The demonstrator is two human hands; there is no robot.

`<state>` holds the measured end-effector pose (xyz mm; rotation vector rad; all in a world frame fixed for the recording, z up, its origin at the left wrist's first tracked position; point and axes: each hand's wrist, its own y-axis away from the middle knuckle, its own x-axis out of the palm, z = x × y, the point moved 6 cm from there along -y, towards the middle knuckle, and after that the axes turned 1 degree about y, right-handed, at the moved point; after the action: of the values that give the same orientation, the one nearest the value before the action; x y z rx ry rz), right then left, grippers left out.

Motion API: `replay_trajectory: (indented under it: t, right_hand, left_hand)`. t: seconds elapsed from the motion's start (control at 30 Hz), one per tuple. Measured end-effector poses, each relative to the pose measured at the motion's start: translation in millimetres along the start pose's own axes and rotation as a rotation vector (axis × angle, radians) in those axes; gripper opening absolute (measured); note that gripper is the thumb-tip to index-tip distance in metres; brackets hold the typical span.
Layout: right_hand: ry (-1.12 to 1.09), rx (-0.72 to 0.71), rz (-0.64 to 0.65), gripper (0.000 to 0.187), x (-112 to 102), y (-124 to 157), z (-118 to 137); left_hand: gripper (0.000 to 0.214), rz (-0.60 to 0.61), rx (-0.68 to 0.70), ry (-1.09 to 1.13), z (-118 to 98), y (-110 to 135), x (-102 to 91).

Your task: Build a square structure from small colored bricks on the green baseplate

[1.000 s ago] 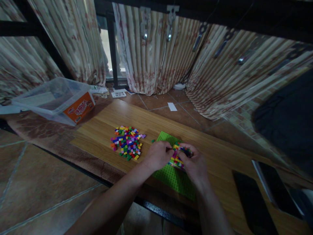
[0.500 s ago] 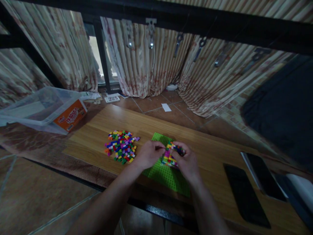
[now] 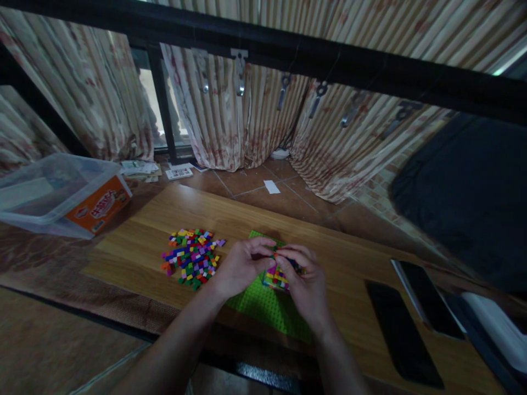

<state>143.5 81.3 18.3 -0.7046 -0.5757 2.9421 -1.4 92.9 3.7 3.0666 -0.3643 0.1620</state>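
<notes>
A low, multicoloured toy-brick structure stands on a green studded baseplate, partly covered by my fingers. My left hand reaches in from the left with thumb and forefinger pinched at the structure's top. Above the structure my right hand is curled, its thumb and fingertips meeting those of the left. A tiny reddish and green bit shows between the fingertips, seemingly a small toy brick, though mostly hidden. Left of my hands, a pile of loose toy bricks in many colours lies on the wooden tabletop.
A clear plastic bin with an orange label stands at the far left. On the right lie a black slab and a dark-screened device. Beyond the table, a white paper rests on the tiled floor. A dark bar with hanging hooks crosses above.
The view has shifted, so everything sits slightly further left and lower. My right fingertips have moved across the structure's top to meet my left fingertips.
</notes>
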Motion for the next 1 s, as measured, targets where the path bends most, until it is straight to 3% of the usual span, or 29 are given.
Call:
replay_trajectory:
  t: [0.2, 0.43, 0.57, 0.67, 1.0]
  right_hand:
    - [-0.146, 0.079, 0.028, 0.012, -1, -1, -4]
    - [-0.286, 0.144, 0.082, 0.015, -3, -2, -6]
    - [-0.076, 0.108, -0.029, 0.015, -10, -3, -10]
    - [0.088, 0.023, 0.0, 0.015, -5, -2, -8]
    - [0.33, -0.08, 0.072, 0.01, 10, 2, -1]
  left_hand:
    - [0.014, 0.006, 0.046, 0.013, 0, 0, 2.1]
    - [0.012, 0.093, 0.06, -0.112, -4, 3, 1.2]
    - [0.008, -0.004, 0.043, -0.399, -2, 0, -18.5]
    - [0.012, -0.061, 0.026, -0.544, 0, 0, -29.5]
    - [0.033, 0.101, -0.007, -0.672, 0, 5, -12.0]
